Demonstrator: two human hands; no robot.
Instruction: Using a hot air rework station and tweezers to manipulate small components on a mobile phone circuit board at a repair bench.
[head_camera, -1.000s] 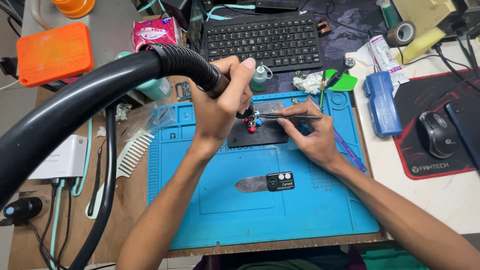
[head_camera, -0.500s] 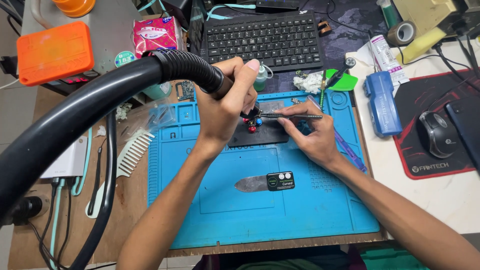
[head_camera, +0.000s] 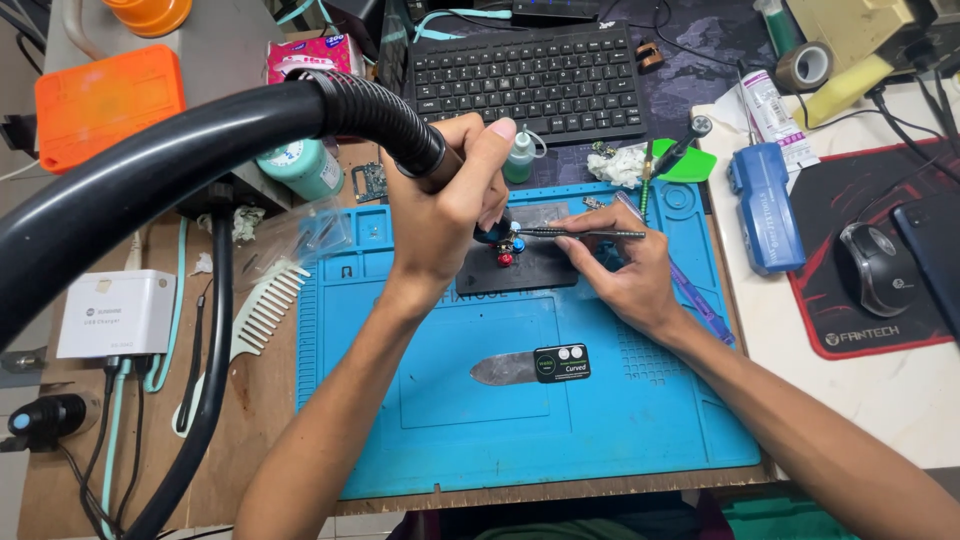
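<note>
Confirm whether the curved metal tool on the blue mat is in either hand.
No, the curved tool lies alone on the mat, below both hands.

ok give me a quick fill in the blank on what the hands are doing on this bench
1. The left hand holds the end of a ribbed black ____.
2. The right hand holds thin metal ____ level over the small black holder.
3. Both hands work above a ____ mat.
4. A black ____ lies beyond the mat.

Missing words: hose; tweezers; blue; keyboard

Ribbed black plastic hose (head_camera: 370, 110); matt blue rubbery mat (head_camera: 520, 420); shiny metal tweezers (head_camera: 585, 233); worn wood bench (head_camera: 255, 400).
</note>
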